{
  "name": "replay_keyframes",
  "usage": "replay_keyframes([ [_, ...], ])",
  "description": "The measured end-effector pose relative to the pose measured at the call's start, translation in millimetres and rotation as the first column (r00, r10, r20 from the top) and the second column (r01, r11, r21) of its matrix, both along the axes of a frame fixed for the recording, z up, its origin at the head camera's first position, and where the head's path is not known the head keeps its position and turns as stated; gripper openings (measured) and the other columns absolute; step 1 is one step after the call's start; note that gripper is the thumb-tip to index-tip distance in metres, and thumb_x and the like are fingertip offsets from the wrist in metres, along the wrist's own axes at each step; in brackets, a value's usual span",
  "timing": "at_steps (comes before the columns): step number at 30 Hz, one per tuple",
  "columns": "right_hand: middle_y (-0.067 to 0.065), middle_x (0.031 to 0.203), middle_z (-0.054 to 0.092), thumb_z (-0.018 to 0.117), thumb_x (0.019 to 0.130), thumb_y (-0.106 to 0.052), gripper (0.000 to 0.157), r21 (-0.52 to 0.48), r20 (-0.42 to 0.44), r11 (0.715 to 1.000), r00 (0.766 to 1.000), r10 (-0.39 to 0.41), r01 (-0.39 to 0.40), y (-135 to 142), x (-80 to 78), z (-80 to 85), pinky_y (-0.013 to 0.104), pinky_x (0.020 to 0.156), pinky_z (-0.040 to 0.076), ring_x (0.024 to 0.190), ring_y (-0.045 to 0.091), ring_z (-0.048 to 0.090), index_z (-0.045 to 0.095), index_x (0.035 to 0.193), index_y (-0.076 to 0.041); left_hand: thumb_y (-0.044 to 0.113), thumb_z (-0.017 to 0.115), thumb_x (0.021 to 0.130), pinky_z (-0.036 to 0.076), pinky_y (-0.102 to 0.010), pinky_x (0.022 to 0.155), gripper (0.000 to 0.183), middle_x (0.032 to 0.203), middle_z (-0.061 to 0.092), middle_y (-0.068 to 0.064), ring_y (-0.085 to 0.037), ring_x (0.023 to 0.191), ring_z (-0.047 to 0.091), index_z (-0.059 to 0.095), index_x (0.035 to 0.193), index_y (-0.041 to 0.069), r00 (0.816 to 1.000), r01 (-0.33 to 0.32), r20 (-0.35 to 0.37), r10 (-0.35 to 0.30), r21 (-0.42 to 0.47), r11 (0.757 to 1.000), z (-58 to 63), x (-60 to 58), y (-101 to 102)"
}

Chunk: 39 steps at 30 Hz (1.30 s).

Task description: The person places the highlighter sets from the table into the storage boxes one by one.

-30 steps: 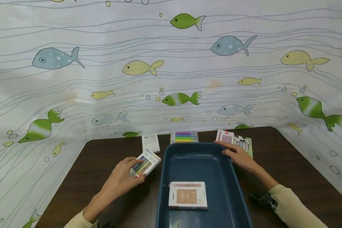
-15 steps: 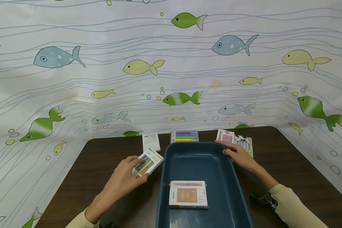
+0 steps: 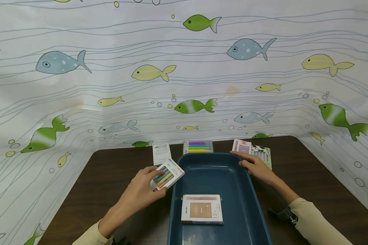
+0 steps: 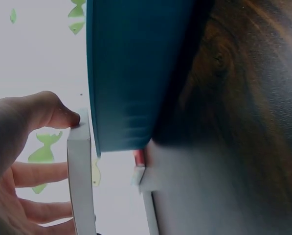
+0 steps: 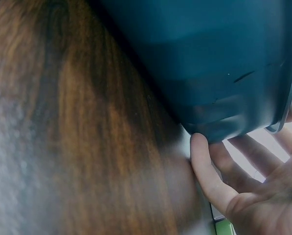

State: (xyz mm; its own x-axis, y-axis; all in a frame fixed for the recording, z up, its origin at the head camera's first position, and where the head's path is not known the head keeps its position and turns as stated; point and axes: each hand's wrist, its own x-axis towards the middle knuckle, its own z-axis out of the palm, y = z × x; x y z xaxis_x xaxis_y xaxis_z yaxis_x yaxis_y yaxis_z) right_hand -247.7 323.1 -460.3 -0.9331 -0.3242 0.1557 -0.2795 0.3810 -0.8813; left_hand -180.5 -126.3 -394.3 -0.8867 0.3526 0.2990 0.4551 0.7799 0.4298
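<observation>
In the head view my left hand [image 3: 142, 189] pinches a white box of coloured sticks [image 3: 168, 175] between thumb and fingers. The box is tilted, and its window shows blue, green and yellow sticks; one corner overlaps the left rim of the blue tray [image 3: 257, 207]. The left wrist view shows the thumb on one edge of the white box [image 4: 81, 181], beside the tray's outer wall. My right hand [image 3: 259, 168] holds the tray's far right corner; in the right wrist view its fingers [image 5: 212, 178] wrap that outer corner. Inside the tray lies a flat white box with a brown panel [image 3: 201, 209].
Behind the tray lies a clear case of coloured pens [image 3: 199, 147]. A white printed box [image 3: 161, 153] lies at its left, and a pink-and-white box [image 3: 241, 146] and a cow-patterned box [image 3: 263, 156] at its right. A fish-patterned sheet [image 3: 184, 85] stands behind the dark table [image 3: 89, 190].
My left hand has carried the box of coloured sticks to the right, from beside the tray to over its left rim. My right hand has stayed at the tray's corner.
</observation>
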Motion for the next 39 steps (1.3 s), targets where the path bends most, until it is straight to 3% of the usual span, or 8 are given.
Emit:
replay_keyframes([
  [7, 0.016, 0.139, 0.056, 0.049, 0.109, -0.019, 0.044, 0.007, 0.01, 1.0, 1.0, -0.007, 0.007, -1, 0.8, 0.4, 0.034, 0.055, 0.044, 0.064, 0.02, 0.052, 0.05, 0.152, -0.022, 0.028, 0.082, 0.082, 0.048, -0.038, 0.074, 0.044, 0.132, 0.06, -0.011, -0.029, 0.107, 0.055, 0.074, 0.122, 0.013, 0.999, 0.041, 0.007, -0.041, -0.012, 0.999, 5.3, -4.1, 11],
  [14, 0.017, 0.136, 0.056, 0.046, 0.11, -0.018, 0.044, -0.001, -0.012, 1.0, 1.0, 0.009, -0.009, 0, 1.0, 1.7, 0.035, 0.052, 0.042, 0.05, 0.016, 0.034, 0.048, 0.154, -0.019, 0.03, 0.082, 0.081, 0.048, -0.037, 0.074, 0.047, 0.133, 0.059, -0.009, -0.027, 0.107, 0.053, 0.073, 0.124, 0.014, 0.997, 0.068, 0.022, -0.068, -0.002, 0.998, 4.5, -7.9, 22],
  [17, 0.016, 0.137, 0.056, 0.046, 0.11, -0.018, 0.044, -0.005, -0.016, 1.0, 1.0, 0.015, -0.015, -1, 1.5, 2.2, 0.035, 0.052, 0.042, 0.049, 0.015, 0.033, 0.047, 0.155, -0.016, 0.03, 0.083, 0.081, 0.049, -0.036, 0.073, 0.047, 0.133, 0.059, -0.008, -0.025, 0.105, 0.054, 0.073, 0.125, 0.014, 0.996, 0.08, 0.029, -0.08, 0.007, 0.997, 3.4, -8.4, 25],
  [28, 0.018, 0.138, 0.056, 0.046, 0.109, -0.015, 0.044, -0.003, -0.027, 1.0, 0.999, 0.021, -0.021, 2, 1.4, 2.2, 0.036, 0.054, 0.042, 0.057, 0.021, 0.045, 0.049, 0.153, -0.018, 0.032, 0.079, 0.085, 0.05, -0.038, 0.076, 0.047, 0.133, 0.058, -0.01, -0.024, 0.106, 0.054, 0.071, 0.128, 0.014, 0.981, 0.192, 0.022, -0.192, -0.01, 0.981, 5.1, -9.8, 43],
  [39, 0.016, 0.135, 0.058, 0.047, 0.109, -0.017, 0.044, 0.011, -0.03, 1.0, 1.0, 0.007, -0.007, 1, 0.5, 0.0, 0.034, 0.054, 0.043, 0.056, 0.019, 0.045, 0.05, 0.153, -0.022, 0.034, 0.079, 0.086, 0.05, -0.041, 0.081, 0.049, 0.137, 0.057, -0.011, -0.025, 0.111, 0.054, 0.068, 0.131, 0.018, 0.957, 0.289, 0.043, -0.287, -0.056, 0.956, 8.0, -7.8, 65],
])
